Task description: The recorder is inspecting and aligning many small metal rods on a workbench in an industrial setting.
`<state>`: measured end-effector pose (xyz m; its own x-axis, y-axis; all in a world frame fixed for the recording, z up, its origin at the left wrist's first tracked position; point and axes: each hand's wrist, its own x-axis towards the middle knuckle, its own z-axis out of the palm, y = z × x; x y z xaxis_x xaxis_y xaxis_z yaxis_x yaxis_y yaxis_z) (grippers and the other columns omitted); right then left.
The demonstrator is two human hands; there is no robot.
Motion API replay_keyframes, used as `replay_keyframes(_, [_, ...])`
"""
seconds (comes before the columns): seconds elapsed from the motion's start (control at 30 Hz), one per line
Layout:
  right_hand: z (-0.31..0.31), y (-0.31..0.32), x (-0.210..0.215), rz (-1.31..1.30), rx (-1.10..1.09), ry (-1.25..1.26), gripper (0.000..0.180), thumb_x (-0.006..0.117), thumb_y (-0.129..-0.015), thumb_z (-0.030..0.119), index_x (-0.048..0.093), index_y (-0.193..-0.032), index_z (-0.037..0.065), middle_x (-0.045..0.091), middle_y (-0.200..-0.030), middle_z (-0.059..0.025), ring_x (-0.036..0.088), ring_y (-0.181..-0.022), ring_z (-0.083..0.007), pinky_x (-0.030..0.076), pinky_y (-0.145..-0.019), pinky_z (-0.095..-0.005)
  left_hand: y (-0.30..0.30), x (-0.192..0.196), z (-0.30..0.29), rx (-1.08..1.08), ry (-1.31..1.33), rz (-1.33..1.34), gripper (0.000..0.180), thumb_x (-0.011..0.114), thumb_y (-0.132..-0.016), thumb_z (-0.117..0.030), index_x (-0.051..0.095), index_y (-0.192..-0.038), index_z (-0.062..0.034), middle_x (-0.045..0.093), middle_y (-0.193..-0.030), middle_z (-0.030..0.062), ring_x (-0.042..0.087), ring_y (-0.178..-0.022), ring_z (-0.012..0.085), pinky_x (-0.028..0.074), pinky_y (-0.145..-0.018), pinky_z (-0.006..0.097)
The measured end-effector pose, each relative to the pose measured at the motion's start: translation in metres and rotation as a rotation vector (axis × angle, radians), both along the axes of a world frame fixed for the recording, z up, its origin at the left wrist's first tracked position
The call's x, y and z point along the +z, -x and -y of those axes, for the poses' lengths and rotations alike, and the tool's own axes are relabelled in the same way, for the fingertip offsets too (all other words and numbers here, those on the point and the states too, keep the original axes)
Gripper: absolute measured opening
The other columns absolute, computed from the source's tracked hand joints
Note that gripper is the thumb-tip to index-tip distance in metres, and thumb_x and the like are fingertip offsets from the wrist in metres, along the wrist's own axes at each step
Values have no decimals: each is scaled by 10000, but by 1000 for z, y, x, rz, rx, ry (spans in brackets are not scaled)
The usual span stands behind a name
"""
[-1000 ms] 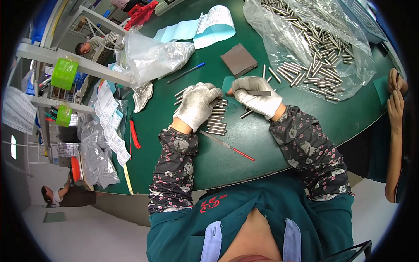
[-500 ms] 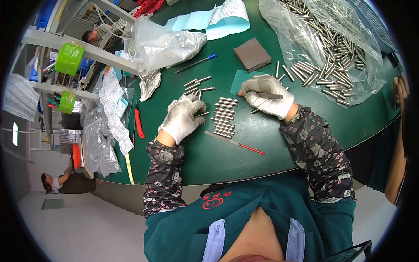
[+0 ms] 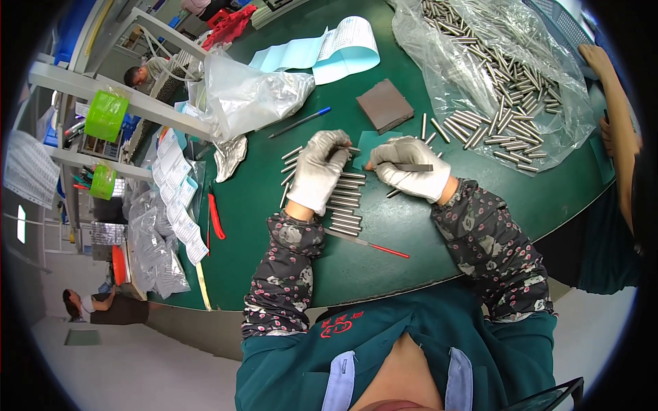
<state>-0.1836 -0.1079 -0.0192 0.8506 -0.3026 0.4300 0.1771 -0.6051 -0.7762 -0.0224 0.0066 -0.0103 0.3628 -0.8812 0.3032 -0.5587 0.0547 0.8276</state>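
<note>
In gloves, both my hands work over the green table. My left hand [image 3: 319,175] is closed around a short metal pin [image 3: 352,148] whose end sticks out past the fingertips. It hovers at the far end of a neat row of metal pins [image 3: 346,203]. My right hand [image 3: 411,171], just to the right, pinches a flat dark grey bar [image 3: 415,167]. Beyond the left hand's wrist lie several loose pins [image 3: 290,162], partly hidden by it. A thin red-handled file [image 3: 389,251] rests at the near end of the row.
A plastic bag spilling many pins [image 3: 510,82] covers the far right. A brown block [image 3: 385,105] sits beyond my right hand. Left are a pen [image 3: 299,122], a clear bag [image 3: 253,92] and red-handled pliers [image 3: 216,218]. Another person's arm [image 3: 613,103] reaches in at the right.
My left hand has moved right and away from me, from beside the loose pins to the row's far end. My right hand keeps the bar. The other person's hand has moved to the blue basket.
</note>
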Motion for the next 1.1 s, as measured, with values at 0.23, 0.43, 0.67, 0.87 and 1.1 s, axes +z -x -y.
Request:
replay_keyframes(0.23, [-1, 0, 4, -66, -43, -234, 146, 472, -766, 77, 591, -797, -3, 585, -699, -69, 534, -622, -99, 430, -567, -237, 1, 8, -1, 56, -118, 709, 214, 668, -608, -46, 617, -808, -105, 602, -772, 43, 554, -758, 243, 440, -680, 343])
replay_keyframes(0.43, [-5, -1, -1, -36, -79, -513, 131, 473, -791, 52, 588, -781, -9, 566, -698, -9, 505, -644, -45, 425, -574, -207, -2, 8, 2, -3, -137, 806, 206, 683, -593, -67, 608, -781, -108, 595, -740, 31, 545, -710, 238, 422, -648, 351])
replay_keyframes(0.67, [-7, -3, -6, 48, -65, -652, 115, 475, -784, 42, 582, -777, -1, 557, -691, -3, 499, -634, -48, 418, -575, -203, -5, 3, 0, -93, 37, 684, 196, 672, -597, -33, 594, -767, -92, 592, -740, 27, 538, -705, 233, 411, -652, 343])
replay_keyframes(0.87, [-4, 1, 1, -116, -63, -511, 170, 497, -777, 98, 592, -838, -29, 583, -751, -50, 519, -676, -88, 432, -615, -221, 0, 11, 0, -60, -81, 860, 189, 671, -603, -39, 595, -767, -94, 591, -743, 24, 532, -719, 236, 403, -682, 346])
replay_keyframes(1.1, [-6, 0, -3, -72, -58, -610, 137, 489, -778, 82, 592, -798, -5, 569, -717, -27, 515, -666, -77, 428, -616, -210, -1, 3, 2, -123, -77, 681, 174, 676, -600, -98, 615, -761, -124, 595, -733, 1, 535, -748, 217, 368, -759, 350])
